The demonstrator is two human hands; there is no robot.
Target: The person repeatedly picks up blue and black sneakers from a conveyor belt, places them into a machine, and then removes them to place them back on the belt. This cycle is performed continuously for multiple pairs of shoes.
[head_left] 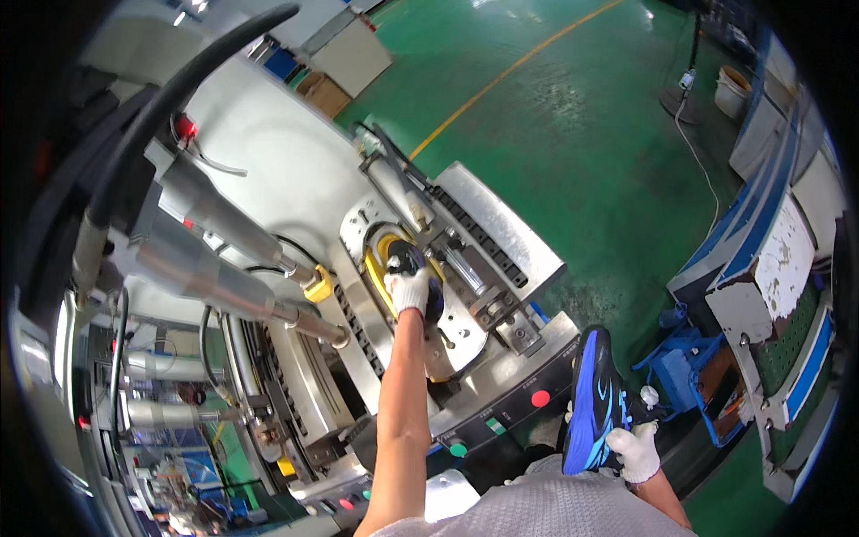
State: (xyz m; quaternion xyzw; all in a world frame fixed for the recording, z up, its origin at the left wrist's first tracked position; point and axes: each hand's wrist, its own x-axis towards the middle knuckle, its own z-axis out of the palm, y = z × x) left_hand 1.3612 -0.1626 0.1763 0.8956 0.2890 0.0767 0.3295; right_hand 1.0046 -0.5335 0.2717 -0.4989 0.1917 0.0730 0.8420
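My left hand (410, 293), in a white glove, reaches into the press and closes on the upper of a dark shoe (435, 300). That shoe lies in a yellow-lined holder (374, 268) on a metal plate; my hand hides part of it. At the lower right, my gloved right hand (637, 454) grips a black and blue sports shoe (594, 403) near its heel end. The shoe is held on its side in front of my body, with the bright blue sole facing left. Laces and a small whitish piece show at its opening.
Thick metal cylinders (206, 277) stand left of the holder. A front panel carries a red button (540, 398) and a green button (458, 449). A blue stool-like frame (684, 380) and a worn workbench (778, 259) are at right. A bucket (733, 92) stands on the green floor.
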